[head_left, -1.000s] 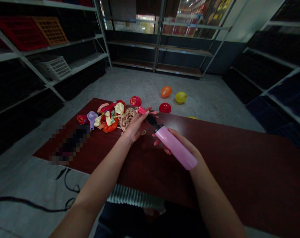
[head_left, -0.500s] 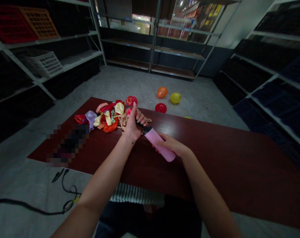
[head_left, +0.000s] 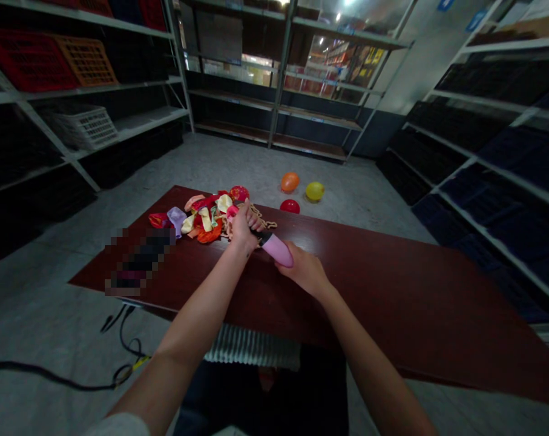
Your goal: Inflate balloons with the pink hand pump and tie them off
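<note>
A balloon hand pump [head_left: 278, 249] with a pink barrel and a black end is held over the table between my hands. My left hand [head_left: 244, 225] is closed around its black end, thumb pointing forward. The fingers of my right hand [head_left: 304, 267] wrap the near end of the pink barrel. Just past my left hand shows a small pinkish-red balloon [head_left: 232, 212]; whether it sits on the pump's nozzle is hidden. Left of that lies a pile of limp balloons [head_left: 206, 219] in several colours. A beige knotted cord [head_left: 267, 224] lies partly behind my left hand.
The dark red-brown table [head_left: 392, 290] stretches far right. A blurred-out dark object [head_left: 142, 260] lies at its left. Beyond it on the floor are an orange balloon [head_left: 290, 181], a yellow balloon [head_left: 315, 191] and a red balloon [head_left: 290, 206]. Shelves [head_left: 274, 115] surround the area; a black cable [head_left: 51, 380] runs lower left.
My right hand has moved forward and left toward my left hand, and less of the pink barrel shows. The camera view has tilted up slightly.
</note>
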{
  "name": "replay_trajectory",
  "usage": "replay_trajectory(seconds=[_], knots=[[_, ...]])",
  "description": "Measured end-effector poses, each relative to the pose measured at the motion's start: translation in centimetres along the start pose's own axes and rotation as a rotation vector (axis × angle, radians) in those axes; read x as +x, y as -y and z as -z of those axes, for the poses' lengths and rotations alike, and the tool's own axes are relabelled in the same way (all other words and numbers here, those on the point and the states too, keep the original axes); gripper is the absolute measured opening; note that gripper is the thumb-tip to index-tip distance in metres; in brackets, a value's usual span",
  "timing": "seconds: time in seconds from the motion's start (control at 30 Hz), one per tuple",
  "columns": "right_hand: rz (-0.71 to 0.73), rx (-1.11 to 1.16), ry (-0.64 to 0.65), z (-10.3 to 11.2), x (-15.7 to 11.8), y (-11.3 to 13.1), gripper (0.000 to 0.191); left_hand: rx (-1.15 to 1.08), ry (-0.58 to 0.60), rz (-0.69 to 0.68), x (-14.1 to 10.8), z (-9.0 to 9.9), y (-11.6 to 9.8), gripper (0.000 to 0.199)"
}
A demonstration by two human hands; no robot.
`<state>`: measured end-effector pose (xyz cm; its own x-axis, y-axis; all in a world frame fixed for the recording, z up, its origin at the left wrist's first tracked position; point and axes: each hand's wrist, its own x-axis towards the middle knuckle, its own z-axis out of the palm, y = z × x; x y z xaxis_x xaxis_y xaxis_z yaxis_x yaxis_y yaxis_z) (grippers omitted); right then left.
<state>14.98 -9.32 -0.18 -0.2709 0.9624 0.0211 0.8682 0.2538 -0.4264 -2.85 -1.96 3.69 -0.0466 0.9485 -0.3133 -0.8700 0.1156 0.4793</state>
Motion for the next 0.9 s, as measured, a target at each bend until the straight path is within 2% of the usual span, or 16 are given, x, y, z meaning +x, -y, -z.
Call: replay_trajectory(seconds=[0.17,0.33,0.5,0.6,0.77,0.9], knots=[[0.112,-0.131,-0.16,-0.3,0.6,-2.7,0.06,-0.041,-0.007,-0.243,-0.2,-0.7,-1.1,0.072],[0.158,-0.184,-0.233,-0.6,2.1,-5.3,0.059,-0.031,-0.016,-0.426,-0.8,-1.8,-3.9,0.069],[0.25,-0.161,-0.282,-0.8,3.8,-5.9,0.059,-0.001,0.012,-0.542,-1.8,-2.8,-7.6,0.066],[0.278,-0.112,-0.327,-1.8,4.3,-5.8,0.059,0.054,0.009,-0.62,-2.7,-4.2,-8.9,0.067],[0.231,0.004,-0.403,-3.6,4.2,-6.1,0.059,0.167,-0.015,-0.756,-3.3,-7.0,-7.8,0.069],[0.139,0.051,-0.45,-3.1,3.9,-6.8,0.057,0.26,0.045,-0.756,-2.1,-8.9,-5.2,0.064]])
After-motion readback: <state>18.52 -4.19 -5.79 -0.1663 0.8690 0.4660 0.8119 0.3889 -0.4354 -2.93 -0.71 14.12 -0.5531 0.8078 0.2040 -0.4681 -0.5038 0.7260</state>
